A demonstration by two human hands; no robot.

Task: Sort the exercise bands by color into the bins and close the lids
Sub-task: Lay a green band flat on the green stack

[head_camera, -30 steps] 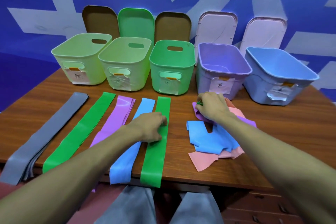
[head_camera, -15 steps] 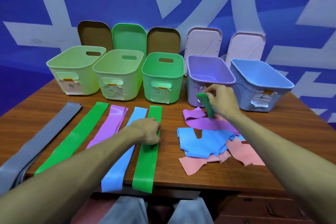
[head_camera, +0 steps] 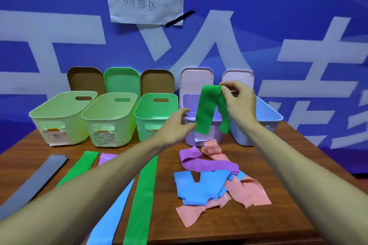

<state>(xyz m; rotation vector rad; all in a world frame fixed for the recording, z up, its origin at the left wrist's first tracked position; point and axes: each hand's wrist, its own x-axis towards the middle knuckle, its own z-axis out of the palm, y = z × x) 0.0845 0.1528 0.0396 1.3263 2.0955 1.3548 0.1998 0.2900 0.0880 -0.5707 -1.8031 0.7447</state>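
My right hand point(head_camera: 240, 103) pinches the fold of a green band point(head_camera: 207, 109), which hangs in two tails in front of the purple bin point(head_camera: 187, 101). My left hand point(head_camera: 177, 125) is raised beside the band's lower left tail, its fingers touching that edge. On the table lies a loose pile of purple point(head_camera: 207, 164), blue point(head_camera: 199, 187) and pink point(head_camera: 245, 191) bands. Laid flat to the left are a grey band point(head_camera: 39, 177), a green band point(head_camera: 79, 169), a purple band point(head_camera: 106, 158), a blue band point(head_camera: 111, 219) and another green band point(head_camera: 142, 201).
Five open bins stand in a row at the back: two pale green point(head_camera: 57, 111) point(head_camera: 107, 113), one green point(head_camera: 155, 113), the purple one and a blue one point(head_camera: 268, 117). Their lids point(head_camera: 121, 81) lean against the blue wall behind. The table's front edge point(head_camera: 239, 238) is close below.
My right hand lifted the green band out of the pile and up in front of the purple bin. My left hand left the flat green band and rose to the hanging one.
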